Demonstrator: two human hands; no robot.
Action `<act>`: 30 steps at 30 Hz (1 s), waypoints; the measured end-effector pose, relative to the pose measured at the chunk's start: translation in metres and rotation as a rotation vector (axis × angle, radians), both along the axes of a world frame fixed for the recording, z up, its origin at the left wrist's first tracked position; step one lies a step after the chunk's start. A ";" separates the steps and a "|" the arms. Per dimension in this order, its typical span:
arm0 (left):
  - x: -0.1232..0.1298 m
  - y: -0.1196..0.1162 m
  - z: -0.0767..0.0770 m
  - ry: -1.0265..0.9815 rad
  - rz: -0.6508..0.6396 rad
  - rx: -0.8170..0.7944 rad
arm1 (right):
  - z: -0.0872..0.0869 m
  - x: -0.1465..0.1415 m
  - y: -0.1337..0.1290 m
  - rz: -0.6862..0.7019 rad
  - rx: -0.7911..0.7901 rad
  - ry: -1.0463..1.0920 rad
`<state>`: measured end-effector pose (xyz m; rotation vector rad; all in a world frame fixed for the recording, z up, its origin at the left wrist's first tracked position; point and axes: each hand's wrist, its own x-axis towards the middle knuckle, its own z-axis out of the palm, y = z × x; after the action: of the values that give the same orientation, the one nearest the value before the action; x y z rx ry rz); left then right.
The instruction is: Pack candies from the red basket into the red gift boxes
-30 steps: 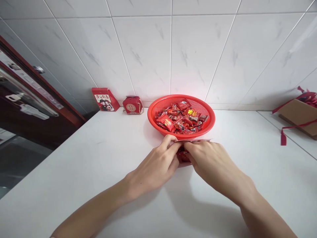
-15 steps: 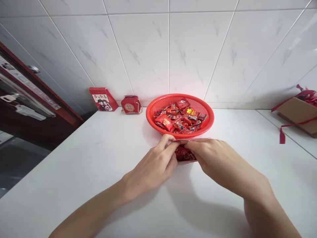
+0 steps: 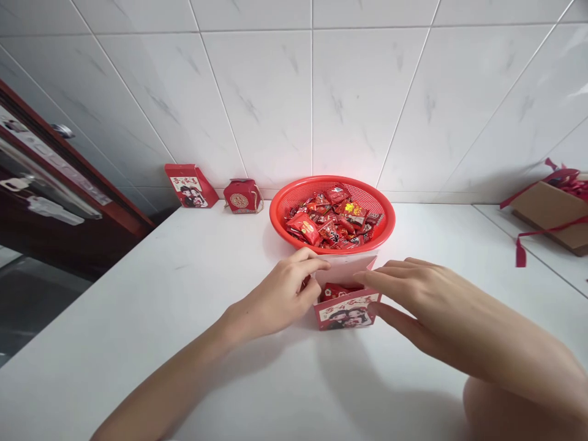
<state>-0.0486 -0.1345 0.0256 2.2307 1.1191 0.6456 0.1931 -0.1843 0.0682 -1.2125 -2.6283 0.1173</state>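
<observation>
A small red gift box [image 3: 348, 313] stands upright on the white counter with its top open. Calligraphy and a cartoon couple decorate its front, and the pale inside of the raised back flap shows. Red-wrapped sweets [image 3: 334, 291] lie inside it. My left hand [image 3: 290, 291] is closed at the box's left edge, its curled fingers and thumb on the side flap. At the right side is my right hand [image 3: 413, 297], fingers stretched out. Its thumb touches the front right corner and its index finger reaches over the opening.
Right behind the box stands a red plastic basket [image 3: 275, 223] of wrapped sweets. Against the tiled wall are a closed red box [image 3: 192, 185] and a smaller red box with a cord [image 3: 243, 196]. A brown box with red ribbons [image 3: 551, 211] is at far right.
My hands have moved apart, the right one shifting right and the left slightly left. The box's front and raised back flap now show; earlier my hands covered much of it.
</observation>
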 end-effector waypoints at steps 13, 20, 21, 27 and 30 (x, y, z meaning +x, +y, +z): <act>-0.006 0.001 0.003 0.075 -0.009 0.133 | 0.006 0.026 0.015 -0.011 -0.090 0.057; -0.013 0.014 0.005 0.086 -0.071 0.096 | -0.006 0.029 0.034 -0.296 -0.072 -0.073; -0.016 0.016 0.006 0.092 -0.097 0.091 | -0.005 0.026 0.035 -0.292 -0.101 -0.080; -0.032 0.029 0.009 0.052 -0.102 0.046 | -0.001 0.011 0.041 -0.233 -0.208 -0.050; -0.032 0.033 0.005 -0.018 -0.065 0.028 | -0.002 0.006 0.046 -0.195 -0.242 0.011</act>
<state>-0.0803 -0.1015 0.0307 2.2710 1.0300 0.6563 0.1995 -0.1380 0.0664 -1.5329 -2.5252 0.4143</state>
